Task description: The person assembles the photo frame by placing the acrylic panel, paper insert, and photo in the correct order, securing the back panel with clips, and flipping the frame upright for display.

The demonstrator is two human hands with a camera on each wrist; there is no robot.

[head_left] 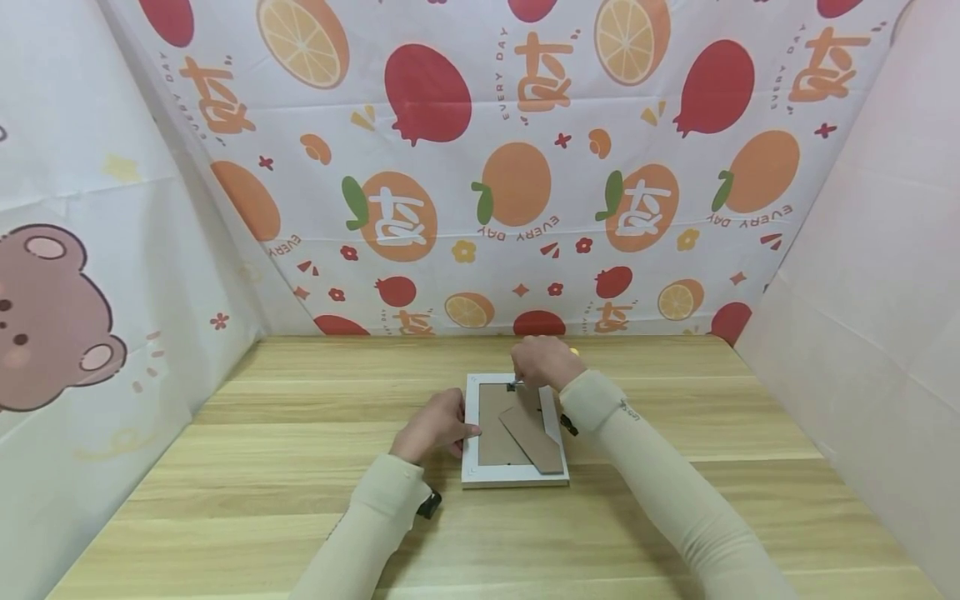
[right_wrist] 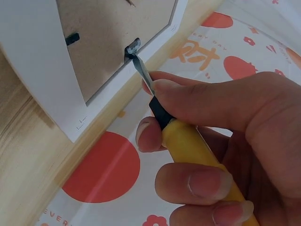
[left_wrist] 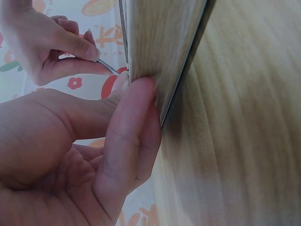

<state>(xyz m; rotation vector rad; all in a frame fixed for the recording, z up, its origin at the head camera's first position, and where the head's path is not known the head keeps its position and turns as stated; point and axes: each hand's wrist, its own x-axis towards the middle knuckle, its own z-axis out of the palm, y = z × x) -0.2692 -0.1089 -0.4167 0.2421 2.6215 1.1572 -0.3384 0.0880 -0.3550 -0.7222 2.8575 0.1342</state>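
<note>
A white picture frame (head_left: pixel 471 417) lies back side up on the table, its brown backing board (head_left: pixel 495 433) and angled stand leg (head_left: pixel 534 442) showing. My left hand (head_left: pixel 437 425) grips the frame's left edge, thumb on top and fingers along its side; the left wrist view shows the fingers (left_wrist: pixel 129 127) against the wooden side. My right hand (head_left: pixel 546 362) is at the far edge. In the right wrist view it holds a tool with a yellow handle (right_wrist: pixel 193 150) and flat metal blade (right_wrist: pixel 143 74), whose tip touches a dark metal tab (right_wrist: pixel 131 48) at the board's edge.
The wood-grain table (head_left: pixel 300 467) extends around the frame. Behind it hangs a fruit-print cloth (head_left: pixel 480 250), with a bear-print cloth (head_left: pixel 150 250) on the left and a pale cloth (head_left: pixel 862 292) on the right. Another dark tab (right_wrist: pixel 72 38) sits on the board's side.
</note>
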